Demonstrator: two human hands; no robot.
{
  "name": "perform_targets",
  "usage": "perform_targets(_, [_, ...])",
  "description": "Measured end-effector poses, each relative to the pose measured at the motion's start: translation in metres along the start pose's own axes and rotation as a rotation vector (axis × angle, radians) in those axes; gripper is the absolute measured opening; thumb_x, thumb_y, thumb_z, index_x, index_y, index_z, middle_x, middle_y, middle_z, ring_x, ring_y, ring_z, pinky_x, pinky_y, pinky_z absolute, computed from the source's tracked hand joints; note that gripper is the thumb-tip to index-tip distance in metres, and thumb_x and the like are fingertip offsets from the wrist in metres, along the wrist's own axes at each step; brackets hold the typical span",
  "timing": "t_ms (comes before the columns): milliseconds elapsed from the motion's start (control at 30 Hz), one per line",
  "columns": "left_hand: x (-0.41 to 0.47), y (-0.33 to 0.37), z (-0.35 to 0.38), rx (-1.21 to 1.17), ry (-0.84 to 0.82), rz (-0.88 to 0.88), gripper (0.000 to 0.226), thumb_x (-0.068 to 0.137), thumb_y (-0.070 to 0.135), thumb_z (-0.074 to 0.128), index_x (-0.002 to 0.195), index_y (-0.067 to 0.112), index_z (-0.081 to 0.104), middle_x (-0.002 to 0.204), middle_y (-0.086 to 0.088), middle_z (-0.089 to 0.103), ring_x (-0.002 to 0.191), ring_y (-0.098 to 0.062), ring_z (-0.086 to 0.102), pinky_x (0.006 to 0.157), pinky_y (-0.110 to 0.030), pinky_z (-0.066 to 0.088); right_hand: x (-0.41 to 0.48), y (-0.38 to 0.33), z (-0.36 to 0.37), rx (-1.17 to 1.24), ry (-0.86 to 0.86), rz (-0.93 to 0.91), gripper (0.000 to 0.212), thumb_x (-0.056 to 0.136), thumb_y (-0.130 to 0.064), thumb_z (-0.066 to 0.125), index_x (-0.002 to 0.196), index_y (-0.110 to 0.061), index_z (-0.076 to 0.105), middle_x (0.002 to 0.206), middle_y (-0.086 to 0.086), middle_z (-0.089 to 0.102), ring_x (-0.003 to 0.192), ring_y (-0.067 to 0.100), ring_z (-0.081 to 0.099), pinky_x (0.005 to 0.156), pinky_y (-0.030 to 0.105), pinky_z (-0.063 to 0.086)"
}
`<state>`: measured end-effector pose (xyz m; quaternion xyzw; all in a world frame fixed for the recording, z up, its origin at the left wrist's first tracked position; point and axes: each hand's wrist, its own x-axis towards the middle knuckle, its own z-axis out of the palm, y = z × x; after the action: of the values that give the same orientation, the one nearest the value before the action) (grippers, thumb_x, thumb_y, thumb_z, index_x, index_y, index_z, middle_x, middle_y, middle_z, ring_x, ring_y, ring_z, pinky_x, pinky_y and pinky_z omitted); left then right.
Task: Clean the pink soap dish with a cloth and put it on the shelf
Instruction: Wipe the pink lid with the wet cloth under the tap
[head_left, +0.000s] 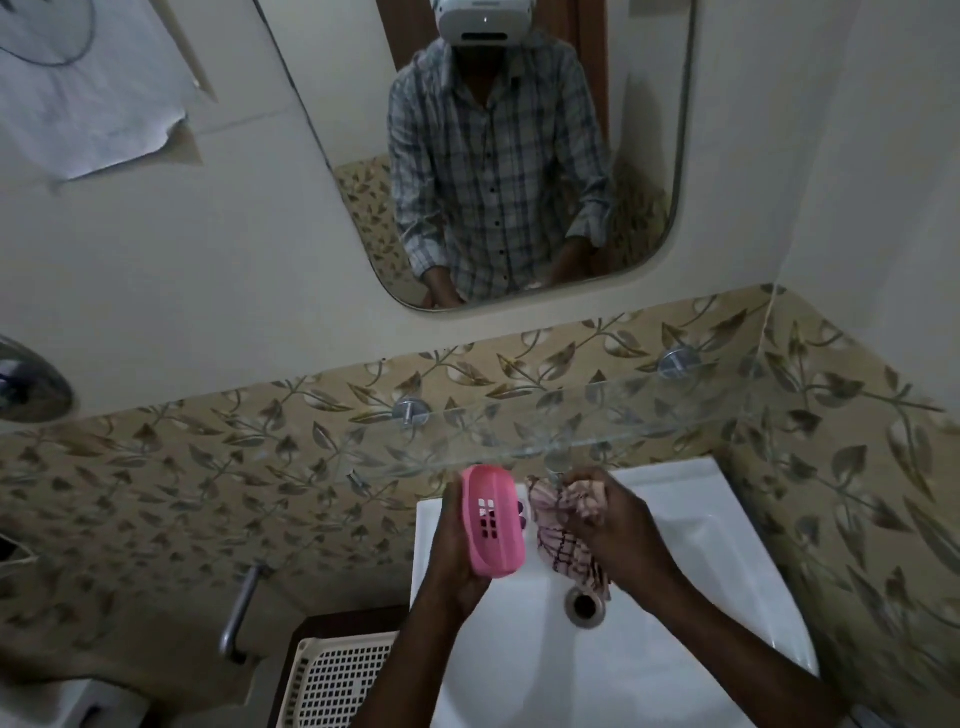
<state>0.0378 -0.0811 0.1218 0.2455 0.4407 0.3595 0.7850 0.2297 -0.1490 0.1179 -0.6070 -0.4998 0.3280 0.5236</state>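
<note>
My left hand (457, 551) grips the pink soap dish (492, 522) from below and holds it on edge over the white sink (727, 545), its slotted bottom facing me. Beside it on the right, my right hand (613, 519) is closed on a bunched checked cloth (563, 540) whose loose end hangs toward the drain. Cloth and dish sit side by side, nearly touching. The glass shelf (519, 431) runs along the wall just above both hands.
A drain (585, 604) lies in the sink below the cloth. A cream perforated basket (337, 680) stands at lower left beside a metal grab bar (239, 618). A mirror (498, 156) hangs above the shelf, with two metal shelf brackets (410, 410) under it.
</note>
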Motion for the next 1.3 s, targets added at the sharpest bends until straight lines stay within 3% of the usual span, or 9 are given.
perform_targets(100, [-0.004, 0.004, -0.014, -0.088, -0.213, -0.110, 0.108, 0.051, 0.055, 0.093, 0.135, -0.003, 0.057, 0.114, -0.031, 0.066, 0.086, -0.039, 0.073, 0.075, -0.045, 0.061, 0.006, 0.007, -0.006, 0.680, -0.003, 0.476, 0.026, 0.079, 0.006, 0.069, 0.104, -0.003, 0.071, 0.100, 0.025, 0.074, 0.088, 0.037, 0.074, 0.074, 0.046, 0.061])
perform_targets(167, [-0.007, 0.000, -0.022, -0.107, -0.331, -0.177, 0.109, 0.056, 0.046, 0.094, 0.143, -0.001, 0.050, 0.119, -0.030, 0.063, 0.093, -0.041, 0.070, 0.081, -0.047, 0.059, 0.004, 0.004, -0.010, 0.916, -0.052, 0.663, 0.030, 0.084, 0.011, 0.051, 0.109, 0.010, 0.067, 0.103, 0.035, 0.070, 0.090, 0.046, 0.071, 0.076, 0.054, 0.060])
perform_targets(367, [-0.023, -0.025, -0.028, -0.117, -0.514, -0.246, 0.091, 0.076, 0.046, 0.078, 0.145, -0.003, 0.045, 0.124, -0.026, 0.056, 0.100, -0.039, 0.059, 0.086, -0.045, 0.049, -0.003, 0.009, -0.005, 1.266, -0.040, 0.746, 0.039, 0.087, -0.006, 0.040, 0.108, 0.007, 0.070, 0.110, 0.037, 0.066, 0.094, 0.050, 0.069, 0.074, 0.059, 0.058])
perform_targets(467, [-0.024, -0.029, -0.022, -0.078, -0.370, -0.192, 0.098, 0.064, 0.037, 0.089, 0.143, -0.005, 0.048, 0.117, -0.026, 0.062, 0.094, -0.039, 0.064, 0.080, -0.045, 0.054, -0.006, 0.015, 0.004, 1.200, 0.019, 0.704, 0.038, 0.083, 0.005, 0.038, 0.108, 0.007, 0.066, 0.110, 0.036, 0.067, 0.093, 0.047, 0.069, 0.077, 0.053, 0.057])
perform_targets(567, [-0.017, -0.024, -0.019, -0.038, -0.192, -0.090, 0.103, 0.047, 0.030, 0.097, 0.136, -0.004, 0.057, 0.111, -0.024, 0.065, 0.088, -0.035, 0.066, 0.075, -0.042, 0.057, -0.010, 0.023, -0.001, 0.854, 0.027, 0.652, 0.036, 0.075, 0.012, 0.038, 0.100, 0.002, 0.062, 0.107, 0.029, 0.065, 0.092, 0.039, 0.061, 0.082, 0.051, 0.050])
perform_targets(767, [-0.013, -0.012, -0.022, -0.002, -0.237, -0.094, 0.092, 0.051, 0.031, 0.095, 0.130, -0.003, 0.062, 0.111, -0.025, 0.068, 0.089, -0.037, 0.067, 0.075, -0.041, 0.059, -0.005, 0.025, -0.027, 0.411, -0.242, 0.483, 0.044, 0.066, -0.027, 0.078, 0.108, -0.016, 0.069, 0.103, 0.013, 0.076, 0.098, 0.031, 0.071, 0.087, 0.043, 0.054])
perform_targets(933, [-0.010, -0.005, -0.015, 0.033, -0.291, -0.116, 0.076, 0.051, 0.029, 0.096, 0.115, -0.004, 0.072, 0.102, -0.026, 0.071, 0.083, -0.037, 0.071, 0.071, -0.043, 0.060, 0.004, 0.015, -0.028, 0.402, -0.326, 0.418, 0.044, 0.072, -0.033, 0.085, 0.111, -0.018, 0.072, 0.108, 0.010, 0.076, 0.103, 0.026, 0.071, 0.084, 0.037, 0.057])
perform_targets(1067, [-0.011, -0.003, -0.010, 0.071, -0.316, -0.199, 0.100, 0.055, 0.032, 0.093, 0.138, -0.005, 0.052, 0.113, -0.027, 0.063, 0.093, -0.039, 0.064, 0.082, -0.045, 0.054, 0.002, 0.025, -0.025, 0.606, -0.392, 0.479, 0.043, 0.082, -0.021, 0.078, 0.121, -0.008, 0.067, 0.114, 0.029, 0.069, 0.106, 0.046, 0.067, 0.086, 0.059, 0.055])
perform_targets(1300, [-0.008, 0.008, -0.003, 0.043, -0.344, -0.254, 0.106, 0.064, 0.039, 0.088, 0.147, -0.007, 0.041, 0.126, -0.027, 0.056, 0.094, -0.040, 0.063, 0.078, -0.043, 0.057, -0.003, 0.026, -0.024, 0.539, -0.153, 0.451, 0.034, 0.077, -0.024, 0.079, 0.105, -0.006, 0.074, 0.101, 0.025, 0.075, 0.092, 0.043, 0.072, 0.083, 0.066, 0.054])
